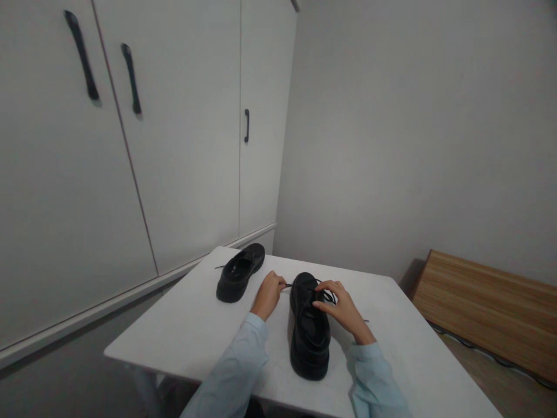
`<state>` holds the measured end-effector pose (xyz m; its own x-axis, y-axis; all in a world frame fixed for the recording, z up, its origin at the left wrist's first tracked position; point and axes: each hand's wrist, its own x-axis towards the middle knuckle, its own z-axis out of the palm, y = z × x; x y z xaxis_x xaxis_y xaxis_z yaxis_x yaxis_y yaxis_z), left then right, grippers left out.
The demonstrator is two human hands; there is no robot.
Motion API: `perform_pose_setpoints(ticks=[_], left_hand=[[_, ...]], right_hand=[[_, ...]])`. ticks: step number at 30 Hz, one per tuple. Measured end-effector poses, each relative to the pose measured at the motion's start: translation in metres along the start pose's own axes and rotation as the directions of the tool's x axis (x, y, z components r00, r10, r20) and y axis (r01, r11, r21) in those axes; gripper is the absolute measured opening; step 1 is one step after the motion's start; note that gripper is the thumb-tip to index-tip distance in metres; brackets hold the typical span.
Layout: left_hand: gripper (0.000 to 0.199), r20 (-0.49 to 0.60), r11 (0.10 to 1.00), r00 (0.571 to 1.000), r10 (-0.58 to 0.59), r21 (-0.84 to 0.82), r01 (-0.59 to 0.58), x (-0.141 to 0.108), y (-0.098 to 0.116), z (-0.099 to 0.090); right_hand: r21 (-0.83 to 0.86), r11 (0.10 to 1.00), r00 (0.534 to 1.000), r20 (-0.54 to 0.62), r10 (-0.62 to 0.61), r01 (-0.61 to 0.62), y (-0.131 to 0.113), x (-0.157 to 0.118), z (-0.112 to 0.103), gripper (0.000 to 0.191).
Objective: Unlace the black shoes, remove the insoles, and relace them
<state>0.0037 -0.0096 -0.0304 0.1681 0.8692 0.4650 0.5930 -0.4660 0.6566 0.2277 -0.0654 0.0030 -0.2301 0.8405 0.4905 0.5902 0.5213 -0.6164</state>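
Observation:
A black lace-up shoe [310, 354] stands on the white table with its heel toward me and its toe pointing away. My left hand [270, 291], to the left of the shoe, is closed in a pinch on a black shoelace [288, 285] drawn out sideways from it. Over the lacing on the right side is my right hand [339, 305], its thumb and fingers curved around the shoe's upper and a loop of lace. Exactly what its fingertips grip is too small to make out. Farther left rests a second black shoe [237, 278], touched by neither hand.
Both shoes are on a white table [195, 337]. Behind it on the left rise white cabinet doors [187, 145] with dark handles. A grey wall [413, 128] closes off the back. A wood-grain board [487, 307] leans low at the right, with a cable along its lower edge.

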Motion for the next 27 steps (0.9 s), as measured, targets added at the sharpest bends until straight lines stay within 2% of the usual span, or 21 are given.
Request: perform_pose_setpoints(ticks=[2,5,7,9,11,14,16,18,22,27], left_hand=[[0.012,-0.053,0.999,0.998,-0.024,0.022,0.025,0.002,0.0,-0.001],[0.011,-0.115,0.997,0.991,-0.07,-0.041,0.066,0.005,-0.001,-0.002],[0.011,-0.136,0.983,0.983,-0.121,-0.151,0.1,0.007,-0.002,-0.001],[0.01,-0.121,0.93,0.973,-0.197,-0.336,0.147,0.008,-0.003,0.001],[0.015,-0.072,0.789,0.955,-0.287,-0.584,0.193,0.009,-0.002,0.001],[0.03,0.032,0.437,0.937,-0.349,-0.879,0.193,0.008,0.006,-0.002],[0.035,0.094,0.255,0.94,-0.328,-0.949,0.184,0.006,0.013,-0.006],[0.036,0.128,0.177,0.943,-0.306,-0.966,0.189,0.004,0.019,-0.009],[0.032,0.109,0.196,0.947,-0.303,-0.965,0.174,0.004,0.021,-0.011],[0.027,0.01,0.355,0.956,-0.292,-0.928,0.118,0.007,0.014,-0.008]], right_hand=[[0.001,1.0,1.0,0.002,0.001,-0.001,0.001,0.0,0.0,0.026],[0.007,1.0,1.0,0.002,0.002,-0.002,0.003,0.0,0.0,0.026],[0.01,1.0,1.0,0.004,0.003,-0.003,0.003,-0.001,0.0,0.027],[0.011,1.0,1.0,0.005,0.005,-0.005,0.003,-0.001,0.0,0.027],[0.009,1.0,1.0,0.005,0.007,-0.007,0.003,-0.002,0.0,0.027],[0.005,1.0,1.0,0.005,0.01,-0.01,0.003,-0.002,0.0,0.028],[0.001,1.0,1.0,0.003,0.011,-0.011,0.003,-0.002,0.0,0.028],[-0.005,1.0,1.0,0.001,0.012,-0.012,0.002,-0.002,0.0,0.028],[-0.01,1.0,1.0,0.002,0.014,-0.013,0.002,-0.001,-0.001,0.028],[-0.006,1.0,1.0,0.005,0.007,-0.007,0.004,-0.001,0.0,0.028]])
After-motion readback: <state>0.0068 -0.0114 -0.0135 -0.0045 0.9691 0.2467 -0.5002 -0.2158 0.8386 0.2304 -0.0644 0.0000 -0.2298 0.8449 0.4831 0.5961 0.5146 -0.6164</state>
